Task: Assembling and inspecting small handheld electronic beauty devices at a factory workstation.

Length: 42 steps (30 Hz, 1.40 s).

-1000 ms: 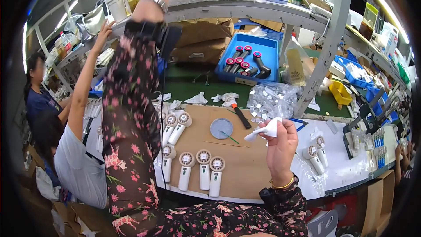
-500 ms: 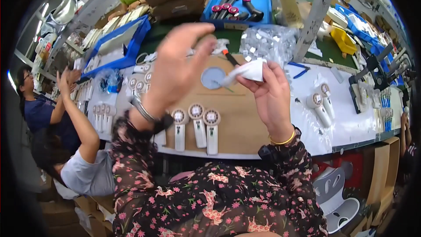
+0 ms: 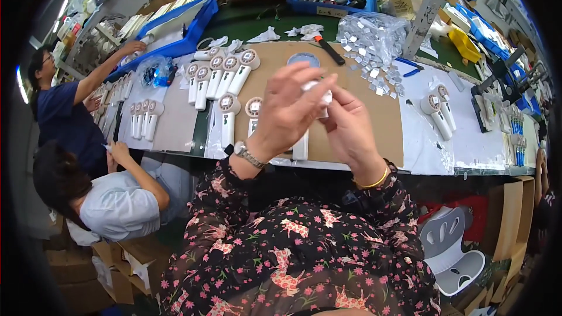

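Observation:
Above the brown cardboard mat (image 3: pixel 374 134), my two hands meet on a small bunched white cloth (image 3: pixel 319 90). My left hand (image 3: pixel 290 108) curls its fingers and thumb round the cloth from the left. From the right, my right hand (image 3: pixel 354 131) pinches the cloth's lower side; most of it is hidden between the fingers. Beneath my left hand stands a short row of white handheld fans with round heads; one fan (image 3: pixel 228 118) shows whole, while others are partly covered. Just beyond my fingers lies a round, shallow bluish dish (image 3: pixel 303 58).
Several white fans (image 3: pixel 218 76) lie at the mat's left, and two more (image 3: pixel 436 108) at the right. A black-handled tool (image 3: pixel 329 50) lies near a bag of small clear squares (image 3: pixel 374 38). Behind is a blue bin (image 3: pixel 298 7) of dark fans. Co-workers sit left.
My left hand has come down from its raised, open pose and closed on the cloth that my right hand held. The view has shifted, showing more fans at the left.

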Tool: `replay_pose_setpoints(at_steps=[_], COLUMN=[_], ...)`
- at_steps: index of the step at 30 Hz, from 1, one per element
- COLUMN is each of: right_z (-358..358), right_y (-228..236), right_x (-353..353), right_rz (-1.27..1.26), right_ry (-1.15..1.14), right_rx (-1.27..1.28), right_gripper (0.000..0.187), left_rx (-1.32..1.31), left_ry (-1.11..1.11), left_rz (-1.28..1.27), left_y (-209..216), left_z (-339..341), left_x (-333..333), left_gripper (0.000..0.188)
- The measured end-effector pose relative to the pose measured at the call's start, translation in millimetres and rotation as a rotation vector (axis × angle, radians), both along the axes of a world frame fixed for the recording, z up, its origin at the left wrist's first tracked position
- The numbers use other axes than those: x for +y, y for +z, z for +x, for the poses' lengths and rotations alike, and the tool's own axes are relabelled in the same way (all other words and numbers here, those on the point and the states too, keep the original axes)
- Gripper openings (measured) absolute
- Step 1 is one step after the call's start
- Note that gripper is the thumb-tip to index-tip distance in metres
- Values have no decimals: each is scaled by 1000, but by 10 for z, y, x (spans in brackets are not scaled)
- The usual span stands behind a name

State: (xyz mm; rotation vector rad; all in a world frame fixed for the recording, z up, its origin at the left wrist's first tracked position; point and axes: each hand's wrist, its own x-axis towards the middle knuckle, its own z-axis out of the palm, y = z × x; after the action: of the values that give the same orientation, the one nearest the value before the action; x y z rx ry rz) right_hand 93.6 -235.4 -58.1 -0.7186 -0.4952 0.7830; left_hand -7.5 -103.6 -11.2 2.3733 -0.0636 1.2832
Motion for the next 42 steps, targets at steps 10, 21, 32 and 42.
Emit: replay_pose_setpoints(at_steps=[10,21,32,42], right_z=[-521,-487,-340,384], right_y=[227,-189,-102,-53], right_x=[-88,-6,61,132], right_rz=[43,-23,-220,-223], right_ry=[308,33,-74,-25], right_rx=[32,-95,-250,-262], right_gripper=[37,26,27,31], left_rx=[-33,8,93,-375], left_ry=[31,-186,-109,178], left_rz=[45,-140,-91,-255], left_y=[-201,-436,-188,1917], left_z=[-282,-302,-231,86], left_x=[125,-198,395,2318], left_gripper=[28,52,36,27])
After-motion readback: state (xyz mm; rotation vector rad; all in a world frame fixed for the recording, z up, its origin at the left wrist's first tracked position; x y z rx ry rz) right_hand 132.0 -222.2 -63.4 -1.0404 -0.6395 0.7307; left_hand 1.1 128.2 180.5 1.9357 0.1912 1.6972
